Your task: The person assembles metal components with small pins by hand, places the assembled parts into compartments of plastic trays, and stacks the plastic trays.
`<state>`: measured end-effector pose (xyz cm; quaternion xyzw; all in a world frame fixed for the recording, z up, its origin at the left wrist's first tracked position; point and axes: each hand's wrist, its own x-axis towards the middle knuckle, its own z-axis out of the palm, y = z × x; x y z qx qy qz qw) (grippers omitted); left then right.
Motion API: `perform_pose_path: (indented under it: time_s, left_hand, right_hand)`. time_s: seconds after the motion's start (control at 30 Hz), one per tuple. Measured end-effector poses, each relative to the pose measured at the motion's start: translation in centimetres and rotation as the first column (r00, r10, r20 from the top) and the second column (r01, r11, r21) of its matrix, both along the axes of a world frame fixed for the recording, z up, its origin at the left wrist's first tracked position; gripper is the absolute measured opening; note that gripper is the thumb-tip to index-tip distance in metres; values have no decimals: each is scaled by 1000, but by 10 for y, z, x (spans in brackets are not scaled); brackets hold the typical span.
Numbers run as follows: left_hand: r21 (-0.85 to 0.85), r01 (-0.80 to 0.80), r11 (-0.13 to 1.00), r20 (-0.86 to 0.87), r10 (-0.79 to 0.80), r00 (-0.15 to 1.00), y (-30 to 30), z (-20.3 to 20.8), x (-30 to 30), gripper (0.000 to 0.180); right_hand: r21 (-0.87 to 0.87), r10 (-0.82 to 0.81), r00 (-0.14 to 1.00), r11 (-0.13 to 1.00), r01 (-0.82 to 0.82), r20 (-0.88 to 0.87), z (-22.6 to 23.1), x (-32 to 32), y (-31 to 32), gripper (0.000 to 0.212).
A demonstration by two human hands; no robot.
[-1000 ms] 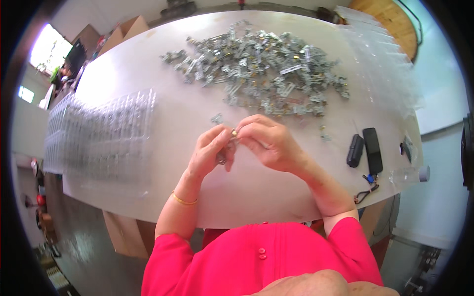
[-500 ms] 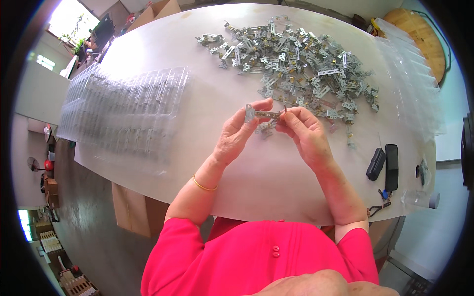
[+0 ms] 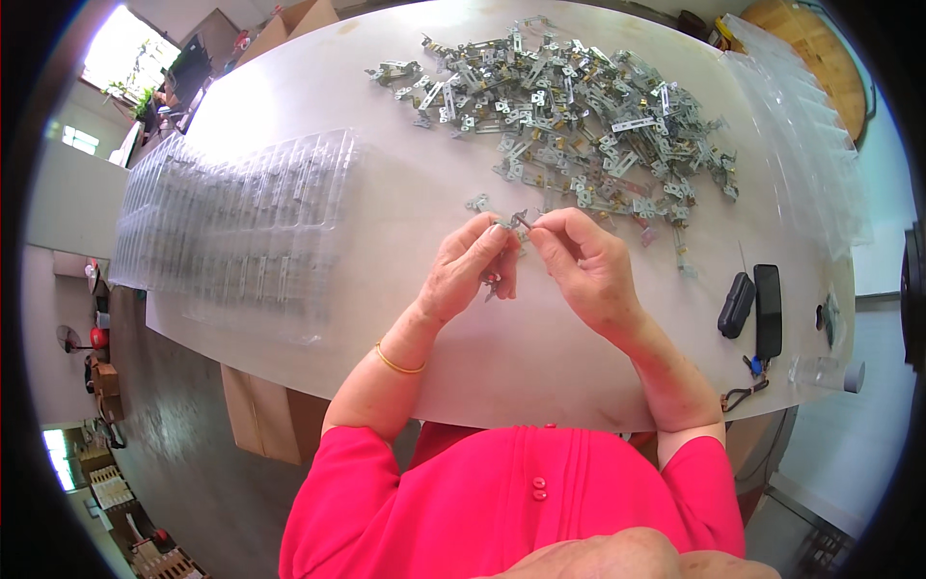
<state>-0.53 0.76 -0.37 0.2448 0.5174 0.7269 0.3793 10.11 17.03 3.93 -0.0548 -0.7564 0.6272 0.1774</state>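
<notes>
My left hand is closed around a small silver metal bracket; its lower end shows below the fingers, and its upper end pokes out by the thumb tip. Most of the bracket is hidden by the fingers. Close beside it, my right hand pinches a thin dark piece between thumb and forefinger, its tip touching or nearly touching the bracket's upper end. Just beyond my hands spreads a large heap of similar metal brackets, some with brass-coloured parts.
On the left of the pale table lie clear plastic trays with brackets in their slots. More clear trays lie at the far right. Nearer are a black phone, a black case, keys and a clear bottle.
The bracket, earlier stretched level between both hands, is now turned down inside my left hand. My right hand has shifted slightly left, bringing the thin dark piece to the bracket's upper end.
</notes>
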Motion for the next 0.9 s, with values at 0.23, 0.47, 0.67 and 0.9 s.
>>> perform_pose_path:
  time_s: [0.23, 0.47, 0.67, 0.9]
  left_hand:
    - [-30, -2, 1000, -16, 2, 1000, 0, 3, 0, 29]
    - [-42, -31, 999, -117, 26, 993, -3, 2, -3, 30]
    - [-115, -3, 993, -234, -25, 972, -1, 7, 1, 28]
    - [-109, -41, 993, -479, -16, 877, 2, 0, 4, 23]
  right_hand:
    - [150, -47, 998, 987, 51, -34, 2, -1, 0, 5]
    - [236, -71, 994, 968, 89, -82, 3, 0, -3, 12]
    - [254, -48, 996, 965, 65, -71, 5, 1, -1, 23]
    - [258, -14, 996, 965, 36, -85, 4, 0, -3, 5]
